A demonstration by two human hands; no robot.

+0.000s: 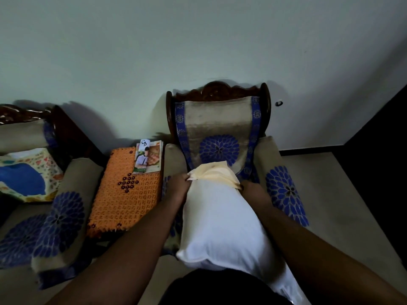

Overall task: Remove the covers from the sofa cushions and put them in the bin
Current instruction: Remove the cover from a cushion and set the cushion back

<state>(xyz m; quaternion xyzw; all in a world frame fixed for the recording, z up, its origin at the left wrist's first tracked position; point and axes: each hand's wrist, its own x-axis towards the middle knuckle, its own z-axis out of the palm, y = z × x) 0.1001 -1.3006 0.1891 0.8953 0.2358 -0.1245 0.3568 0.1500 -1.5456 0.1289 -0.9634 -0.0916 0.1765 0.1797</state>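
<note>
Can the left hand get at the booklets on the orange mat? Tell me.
Probably yes. The left hand grips the cover on the cushion, so it must let go first. The booklets lie uncovered on the mat just to its left.

Carved dark-wood armchair (218, 91) at 12 o'clock, its back draped in a beige runner (217, 128) with blue borders and a blue flower medallion; matching beige-and-blue armrest cloth (286, 192) at 3 o'clock. Orange crocheted mat (130, 194) with a dark flower motif at 9 o'clock, printed leaflets (148, 157) stacked on its far corner. Second carved sofa (28, 115) at 10 o'clock, holding a multicoloured patterned cloth (28, 177). Pale wall (198, 40) behind.
</note>
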